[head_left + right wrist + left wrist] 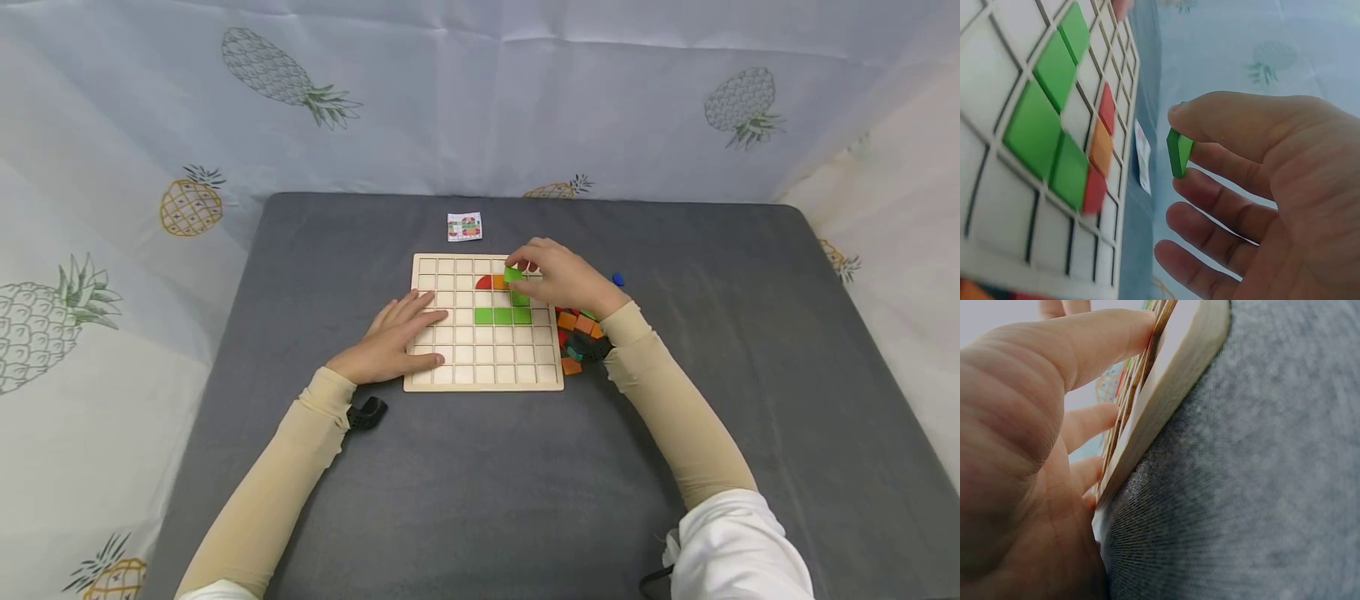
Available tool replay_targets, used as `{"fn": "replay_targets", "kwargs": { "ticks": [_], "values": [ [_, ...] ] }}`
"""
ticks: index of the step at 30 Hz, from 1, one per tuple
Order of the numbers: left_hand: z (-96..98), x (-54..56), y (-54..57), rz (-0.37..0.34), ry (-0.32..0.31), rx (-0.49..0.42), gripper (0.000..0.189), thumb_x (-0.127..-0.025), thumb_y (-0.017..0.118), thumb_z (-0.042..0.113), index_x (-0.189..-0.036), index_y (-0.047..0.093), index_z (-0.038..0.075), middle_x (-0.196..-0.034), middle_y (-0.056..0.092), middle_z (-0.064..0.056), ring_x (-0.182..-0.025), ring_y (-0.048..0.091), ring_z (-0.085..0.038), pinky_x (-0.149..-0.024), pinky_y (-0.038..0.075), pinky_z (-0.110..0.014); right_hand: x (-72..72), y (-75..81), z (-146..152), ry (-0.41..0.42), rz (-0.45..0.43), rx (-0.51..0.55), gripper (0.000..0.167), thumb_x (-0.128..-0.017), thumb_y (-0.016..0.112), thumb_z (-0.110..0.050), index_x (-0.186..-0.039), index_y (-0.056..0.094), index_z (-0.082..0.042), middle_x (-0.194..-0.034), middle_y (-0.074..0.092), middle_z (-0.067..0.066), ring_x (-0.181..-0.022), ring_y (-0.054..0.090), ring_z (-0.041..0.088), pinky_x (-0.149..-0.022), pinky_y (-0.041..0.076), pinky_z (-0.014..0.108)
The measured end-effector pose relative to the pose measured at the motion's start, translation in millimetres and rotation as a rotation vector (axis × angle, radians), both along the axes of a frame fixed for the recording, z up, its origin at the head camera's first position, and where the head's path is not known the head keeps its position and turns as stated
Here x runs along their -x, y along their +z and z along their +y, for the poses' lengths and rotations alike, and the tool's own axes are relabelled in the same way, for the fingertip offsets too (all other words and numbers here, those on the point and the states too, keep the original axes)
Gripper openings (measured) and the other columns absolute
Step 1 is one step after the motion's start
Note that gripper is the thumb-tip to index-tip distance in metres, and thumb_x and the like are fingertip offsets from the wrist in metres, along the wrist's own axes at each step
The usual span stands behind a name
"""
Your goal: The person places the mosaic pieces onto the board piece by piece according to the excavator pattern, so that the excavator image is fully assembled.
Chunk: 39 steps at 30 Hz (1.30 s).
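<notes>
Grid board (483,388), head view: lies on the grey table (480,500), partly filled toward 1 o'clock of its centre: red quarter-round (483,283), orange tile (499,282), a row of green tiles (502,317).
Left hand (390,337), head view: at the board's 9 o'clock, fingers spread over its edge.
Right hand (558,271), head view: at 1 o'clock, pinching a held green tile (513,274) over the upper cells.
Printed card (465,227), head view: beyond the 12 o'clock edge; probably the pattern to copy.
Loose pieces (584,324), head view: at 3 o'clock, just beside the board.
Thumb, left wrist view: touching the board, apart from the fingers; likely steadying it.
Pinch, right wrist view: thumb and fingers hold the tile tilted, apart from the board; other fingers bend loosely.
Tile step: apparently laying one green piece; which cell, I cannot tell.
Next move: should call for levelling the tile, aligning it between ridges, then letting go.
</notes>
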<state>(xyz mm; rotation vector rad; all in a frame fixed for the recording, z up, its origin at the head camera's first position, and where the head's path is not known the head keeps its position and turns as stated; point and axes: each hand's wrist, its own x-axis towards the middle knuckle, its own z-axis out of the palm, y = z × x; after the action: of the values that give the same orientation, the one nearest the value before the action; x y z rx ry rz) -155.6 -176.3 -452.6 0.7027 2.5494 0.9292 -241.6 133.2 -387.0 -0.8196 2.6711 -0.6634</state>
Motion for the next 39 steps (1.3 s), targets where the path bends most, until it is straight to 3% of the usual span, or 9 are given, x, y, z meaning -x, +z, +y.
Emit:
{"fn": "replay_targets", "kwargs": {
  "ticks": [16,28,39],
  "values": [
    [1.0,0.1,-1.7,-0.008,-0.002,0.001,0.073,-0.095,0.069,0.043,-0.157,0.039,0.019,-0.172,0.010,-0.004,-0.161,-0.003,-0.028,-0.127,-0.003,-0.055,-1.2,-18.8,-33.2,0.089,0.000,-0.027,0.037,-0.095,0.072,-0.030,-0.129,0.069,-0.013,-0.110,0.062,0.005,-0.098,0.051,0.021,-0.082,0.049,0.035],
    [0.5,0.0,-2.6,-0.004,0.000,0.002,0.072,-0.095,0.068,0.042,-0.157,0.038,0.019,-0.172,0.010,-0.004,-0.161,-0.003,-0.027,-0.128,-0.004,-0.054,0.3,-30.6,-38.6,0.137,0.046,-0.041,0.030,-0.096,0.069,-0.024,-0.124,0.072,-0.013,-0.115,0.067,0.005,-0.097,0.055,0.019,-0.087,0.050,0.035],
    [0.9,0.2,-0.6,-0.002,0.000,-0.004,0.073,-0.095,0.069,0.041,-0.157,0.039,0.019,-0.172,0.011,-0.005,-0.161,-0.002,-0.028,-0.128,-0.004,-0.054,-1.2,-30.8,-39.2,0.166,0.092,-0.078,0.030,-0.096,0.069,-0.024,-0.123,0.073,-0.012,-0.117,0.068,0.006,-0.101,0.057,0.021,-0.093,0.050,0.037]
  ]
}}
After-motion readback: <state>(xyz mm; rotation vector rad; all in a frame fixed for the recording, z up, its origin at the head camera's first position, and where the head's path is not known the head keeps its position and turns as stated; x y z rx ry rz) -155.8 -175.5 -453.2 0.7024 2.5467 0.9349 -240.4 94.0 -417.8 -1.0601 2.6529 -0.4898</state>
